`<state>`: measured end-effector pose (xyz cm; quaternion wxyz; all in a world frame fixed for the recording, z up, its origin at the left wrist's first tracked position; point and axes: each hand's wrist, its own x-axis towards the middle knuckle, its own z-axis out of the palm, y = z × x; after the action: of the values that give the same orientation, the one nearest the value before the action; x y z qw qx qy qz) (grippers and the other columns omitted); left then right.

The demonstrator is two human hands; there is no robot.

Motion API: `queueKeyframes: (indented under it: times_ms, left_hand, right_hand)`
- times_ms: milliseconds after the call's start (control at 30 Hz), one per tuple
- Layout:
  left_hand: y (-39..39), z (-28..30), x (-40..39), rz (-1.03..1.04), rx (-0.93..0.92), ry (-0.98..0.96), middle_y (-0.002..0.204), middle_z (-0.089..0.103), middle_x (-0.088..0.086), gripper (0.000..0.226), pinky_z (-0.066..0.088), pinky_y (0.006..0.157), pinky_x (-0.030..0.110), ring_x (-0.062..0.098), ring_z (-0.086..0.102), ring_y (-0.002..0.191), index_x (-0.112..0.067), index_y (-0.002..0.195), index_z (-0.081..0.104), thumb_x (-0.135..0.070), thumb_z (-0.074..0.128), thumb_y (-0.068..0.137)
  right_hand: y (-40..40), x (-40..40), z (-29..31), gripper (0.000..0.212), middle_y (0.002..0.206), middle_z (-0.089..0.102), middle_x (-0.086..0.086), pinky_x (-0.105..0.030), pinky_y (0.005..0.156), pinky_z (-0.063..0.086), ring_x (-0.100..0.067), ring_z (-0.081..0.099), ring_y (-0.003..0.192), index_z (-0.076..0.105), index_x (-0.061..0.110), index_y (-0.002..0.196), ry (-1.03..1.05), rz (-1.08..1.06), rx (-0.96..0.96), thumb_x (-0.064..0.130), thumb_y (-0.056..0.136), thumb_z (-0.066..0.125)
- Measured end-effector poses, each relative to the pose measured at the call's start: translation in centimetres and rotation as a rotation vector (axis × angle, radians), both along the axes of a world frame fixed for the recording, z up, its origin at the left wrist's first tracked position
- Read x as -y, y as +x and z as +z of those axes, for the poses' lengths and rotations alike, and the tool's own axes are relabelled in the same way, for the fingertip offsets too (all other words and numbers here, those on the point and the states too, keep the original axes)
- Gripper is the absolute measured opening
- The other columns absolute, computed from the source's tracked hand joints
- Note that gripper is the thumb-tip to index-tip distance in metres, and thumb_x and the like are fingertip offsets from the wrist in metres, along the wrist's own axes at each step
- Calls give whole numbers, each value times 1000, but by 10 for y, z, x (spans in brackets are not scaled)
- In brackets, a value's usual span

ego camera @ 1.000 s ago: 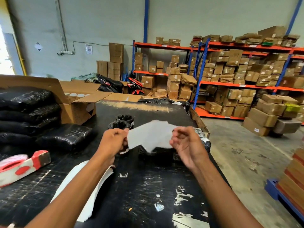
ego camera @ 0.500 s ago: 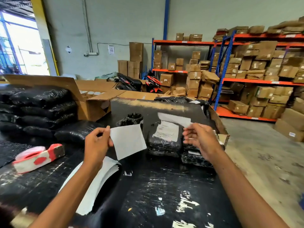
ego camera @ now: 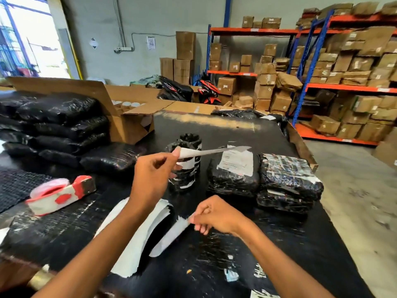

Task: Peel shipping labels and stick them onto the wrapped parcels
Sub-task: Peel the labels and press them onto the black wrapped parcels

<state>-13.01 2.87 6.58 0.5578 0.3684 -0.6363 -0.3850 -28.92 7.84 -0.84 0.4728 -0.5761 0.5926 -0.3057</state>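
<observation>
While orange-and-blue shelving (ego camera: 322,87) stacked with cardboard boxes lines the room behind the black surface (ego camera: 214,265), the left hand (ego camera: 150,181) pinches a white label (ego camera: 206,152) above the wrapped parcels (ego camera: 234,175), and the right hand (ego camera: 217,216) pinches a sheet off the label stack (ego camera: 137,237).

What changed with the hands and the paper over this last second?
The hands parted. The left hand kept one white sheet, pinched above the table; the right hand dropped to pinch a sheet on the paper stack. The labelled parcel and tape dispenser stayed put.
</observation>
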Motion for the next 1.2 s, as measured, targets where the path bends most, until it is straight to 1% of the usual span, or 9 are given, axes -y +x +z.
queueKeyframes:
  times_ms: [100,233,367,533,633,800,967,1100,1200]
  left_hand:
    - [-13,-5,12,-21,40,-57,72,74,5,25,47,54,12,-2,61,54,-10,88,78,-31,64,89]
    - [-35,-11,25,-36,84,-259,90,75,-5,19,48,71,9,-8,65,76,-10,95,77,-23,67,87]
    - [-57,-19,27,-155,172,-414,99,72,-6,21,44,78,3,-8,63,89,-9,99,76,-23,69,86]
    - [-64,-17,33,-459,134,-210,107,65,-9,41,49,77,9,1,61,94,-21,127,53,-28,63,88]
    - [-65,1,38,-505,13,-51,95,65,-5,30,52,72,18,7,65,82,-32,115,48,-44,53,88]
    - [-77,33,78,-514,137,165,95,69,-5,42,48,76,26,6,64,83,-25,104,64,-60,52,85]
    - [-99,25,93,-620,252,283,71,72,-1,8,51,58,18,10,61,58,-14,88,68,-18,73,83]
    - [-121,3,105,-463,240,253,69,67,3,12,52,53,17,15,62,59,-8,96,67,-12,70,85]
    - [-142,-10,117,-428,310,254,76,68,8,18,51,54,23,16,61,58,-3,100,66,-13,70,85]
  right_hand:
    - [-6,-3,10,20,60,67,-1,-20,52,52,-9,58,50,70,9,73,-74,-125,10,28,78,77]
    - [-21,-12,28,57,91,74,-13,-34,76,56,-23,70,81,67,6,107,-246,-484,549,51,71,64]
    - [-31,-2,54,38,109,71,-12,-29,70,58,-22,70,92,59,6,118,-517,-897,830,23,85,66]
    - [-43,7,81,25,103,71,-4,-24,59,57,-11,71,83,60,12,105,-663,-1071,787,-3,85,62]
    - [-52,13,95,27,102,71,-3,-22,57,55,-9,72,79,56,13,106,-686,-1076,784,0,84,64]
    - [-77,18,106,38,117,68,-15,-46,95,51,-29,65,108,57,8,115,-567,-811,752,-1,79,65]
    - [-99,32,98,47,116,69,-16,-49,97,50,-34,66,107,54,3,122,-240,-687,360,-5,78,68]
    - [-122,42,91,60,104,71,-13,-35,74,58,-26,70,86,47,5,128,-143,-786,185,-3,74,75]
    - [-135,53,86,59,102,70,-17,-36,78,54,-26,68,86,48,5,126,-173,-809,59,0,74,76]
